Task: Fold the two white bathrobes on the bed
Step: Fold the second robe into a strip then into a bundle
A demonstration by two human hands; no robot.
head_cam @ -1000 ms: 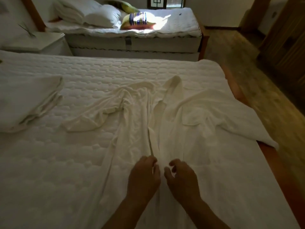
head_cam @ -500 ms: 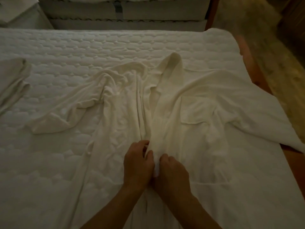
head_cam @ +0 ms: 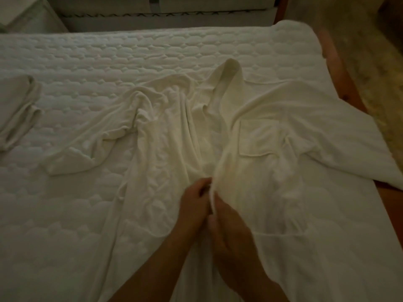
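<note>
1. A second ago my hands hovered apart with loose fingers. Now my left hand [head_cam: 194, 200] and right hand [head_cam: 231, 225] have come together and closed on the robe [head_cam: 165, 171].
2. My view has also tipped down and closer, so the robe fills most of it.
3. I take this to mean the reach is over. I now have the front edge [head_cam: 220, 166] in hand, ready to be drawn straight before any fold.
4. My left hand's fingers are curled, pinching the edge, which lifts in a low ridge.
5. My right hand touches the left, its fingers curled on the same edge. Its fingertips are partly hidden in the cloth.
6. The robe lies open on the bed [head_cam: 109, 53], stretching away from my hands. The collar [head_cam: 231, 68] is well beyond my fingertips, and a pocket [head_cam: 259, 138] is just past my right hand.
7. One sleeve [head_cam: 87, 149] lies left of my left hand. The other reaches right of my right hand, over the bed's side.
8. Far to the left of my left hand is a folded white bundle [head_cam: 19, 110], probably the second robe.
</note>
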